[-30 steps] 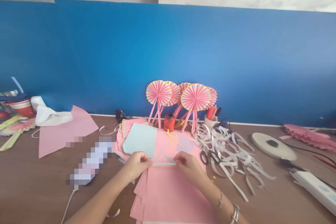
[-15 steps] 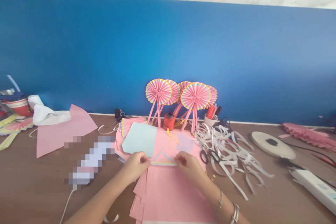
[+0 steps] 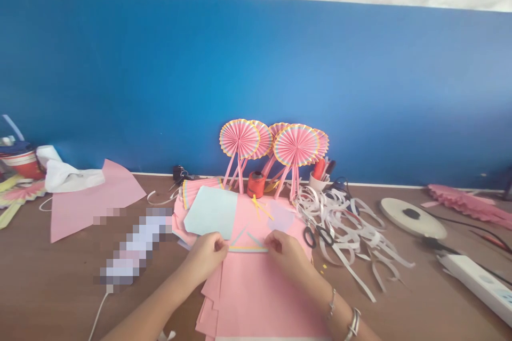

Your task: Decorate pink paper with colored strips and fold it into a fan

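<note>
Left hand (image 3: 208, 256) and right hand (image 3: 287, 256) at lower centre, each grip pinched closed on striped strip (image 3: 248, 249), pink fans (image 3: 296, 145) mid-frame, scissors (image 3: 322, 232) right of centre.

Bright, diffuse light, pale sheen on blue panel (image 3: 360, 90)

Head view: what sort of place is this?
Likely a papercraft workspace: pleated pink fans at the back of a brown table, layered pink sheets nearer, and loose white strips heaped to the right.
</note>
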`<state>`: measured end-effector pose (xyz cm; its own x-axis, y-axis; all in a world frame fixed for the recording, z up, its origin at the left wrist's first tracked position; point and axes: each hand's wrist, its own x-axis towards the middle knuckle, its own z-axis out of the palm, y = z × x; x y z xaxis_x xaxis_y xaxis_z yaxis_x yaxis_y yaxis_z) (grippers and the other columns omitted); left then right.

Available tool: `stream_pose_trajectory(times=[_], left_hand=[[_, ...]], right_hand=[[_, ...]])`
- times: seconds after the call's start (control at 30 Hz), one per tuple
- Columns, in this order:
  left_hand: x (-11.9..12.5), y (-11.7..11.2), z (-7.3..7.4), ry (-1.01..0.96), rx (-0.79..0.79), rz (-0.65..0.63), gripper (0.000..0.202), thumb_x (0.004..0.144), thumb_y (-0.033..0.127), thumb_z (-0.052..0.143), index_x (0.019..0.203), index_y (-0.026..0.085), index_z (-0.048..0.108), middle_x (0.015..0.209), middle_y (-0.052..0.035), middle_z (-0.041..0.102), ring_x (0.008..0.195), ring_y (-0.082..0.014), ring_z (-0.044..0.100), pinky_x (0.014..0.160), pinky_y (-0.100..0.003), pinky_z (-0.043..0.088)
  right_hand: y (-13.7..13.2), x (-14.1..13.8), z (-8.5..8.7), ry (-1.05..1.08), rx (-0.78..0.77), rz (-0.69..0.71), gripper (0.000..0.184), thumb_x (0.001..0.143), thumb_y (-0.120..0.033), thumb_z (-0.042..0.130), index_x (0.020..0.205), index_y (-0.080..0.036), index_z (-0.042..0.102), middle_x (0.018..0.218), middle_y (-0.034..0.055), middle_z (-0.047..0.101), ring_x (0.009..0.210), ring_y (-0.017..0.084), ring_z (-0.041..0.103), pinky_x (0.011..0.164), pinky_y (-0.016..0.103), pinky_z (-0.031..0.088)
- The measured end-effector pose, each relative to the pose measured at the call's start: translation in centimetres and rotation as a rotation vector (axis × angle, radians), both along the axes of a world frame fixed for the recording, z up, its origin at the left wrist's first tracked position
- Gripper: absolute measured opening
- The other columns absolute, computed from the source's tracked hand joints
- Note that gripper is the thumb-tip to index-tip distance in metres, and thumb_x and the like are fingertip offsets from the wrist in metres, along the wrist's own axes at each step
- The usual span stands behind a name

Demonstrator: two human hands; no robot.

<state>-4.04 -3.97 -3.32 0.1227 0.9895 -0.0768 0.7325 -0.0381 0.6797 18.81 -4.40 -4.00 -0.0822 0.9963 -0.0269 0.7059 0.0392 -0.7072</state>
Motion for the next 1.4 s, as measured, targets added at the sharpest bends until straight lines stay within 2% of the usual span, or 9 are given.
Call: stream_pose_trajectory(times=[0.27, 0.6, 0.8, 0.93, 1.2, 1.4], left_hand=[[0.23, -0.16, 0.08, 0.028, 0.012, -0.001, 0.017, 0.075, 0.013, 0.047, 0.060, 0.020, 0.045, 0.064, 0.0003, 0.059, 0.064, -0.0147, 0.054, 0.059, -0.024, 0.034], [0.64, -0.43, 0.75, 0.059, 0.020, 0.009, 0.020, 0.074, 0.012, 0.047, 0.057, 0.020, 0.040, 0.060, 0.0029, 0.052, 0.061, -0.0131, 0.050, 0.056, -0.023, 0.030], [0.62, -0.31, 0.10, 0.040, 0.031, 0.011, 0.017, 0.072, 0.010, 0.047, 0.059, 0.019, 0.044, 0.062, 0.0018, 0.055, 0.062, -0.0132, 0.051, 0.056, -0.023, 0.031], [0.61, -0.25, -0.03, 0.033, 0.031, 0.014, 0.018, 0.071, 0.008, 0.047, 0.058, 0.019, 0.043, 0.061, 0.0019, 0.055, 0.060, -0.0129, 0.050, 0.055, -0.024, 0.030], [0.81, -0.48, 0.62, 0.021, -0.017, 0.033, 0.019, 0.071, 0.006, 0.046, 0.058, 0.020, 0.043, 0.063, 0.0013, 0.056, 0.062, -0.0136, 0.051, 0.056, -0.024, 0.030], [0.82, -0.39, 0.33, 0.010, -0.016, 0.028, 0.019, 0.071, 0.007, 0.046, 0.058, 0.020, 0.042, 0.062, 0.0016, 0.055, 0.062, -0.0141, 0.051, 0.056, -0.024, 0.031]], right_hand=[[-0.13, -0.16, 0.18, 0.017, -0.008, -0.006, 0.022, 0.065, -0.012, 0.044, 0.076, -0.018, 0.061, 0.067, 0.0000, 0.061, 0.063, 0.014, 0.054, 0.058, 0.022, 0.035], [-0.16, -0.03, 0.14, 0.021, -0.064, -0.015, 0.020, 0.064, -0.017, 0.046, 0.077, -0.019, 0.061, 0.060, -0.0024, 0.054, 0.058, 0.013, 0.048, 0.052, 0.021, 0.028], [0.20, 0.22, -0.37, -0.004, -0.056, 0.031, 0.018, 0.064, -0.020, 0.047, 0.076, -0.020, 0.060, 0.056, -0.0044, 0.047, 0.054, 0.011, 0.040, 0.051, 0.022, 0.024], [0.10, 0.11, -0.43, 0.026, -0.097, 0.023, 0.016, 0.064, -0.022, 0.048, 0.075, -0.019, 0.060, 0.054, -0.0049, 0.043, 0.053, 0.011, 0.039, 0.050, 0.022, 0.022], [-0.08, -0.05, 0.15, 0.020, -0.107, -0.009, 0.016, 0.067, -0.026, 0.049, 0.075, -0.020, 0.062, 0.055, -0.0037, 0.051, 0.053, 0.011, 0.042, 0.050, 0.021, 0.026], [0.11, 0.10, -0.23, 0.019, -0.093, -0.008, 0.017, 0.067, -0.028, 0.050, 0.075, -0.021, 0.063, 0.057, -0.0020, 0.055, 0.054, 0.013, 0.046, 0.051, 0.022, 0.028]])
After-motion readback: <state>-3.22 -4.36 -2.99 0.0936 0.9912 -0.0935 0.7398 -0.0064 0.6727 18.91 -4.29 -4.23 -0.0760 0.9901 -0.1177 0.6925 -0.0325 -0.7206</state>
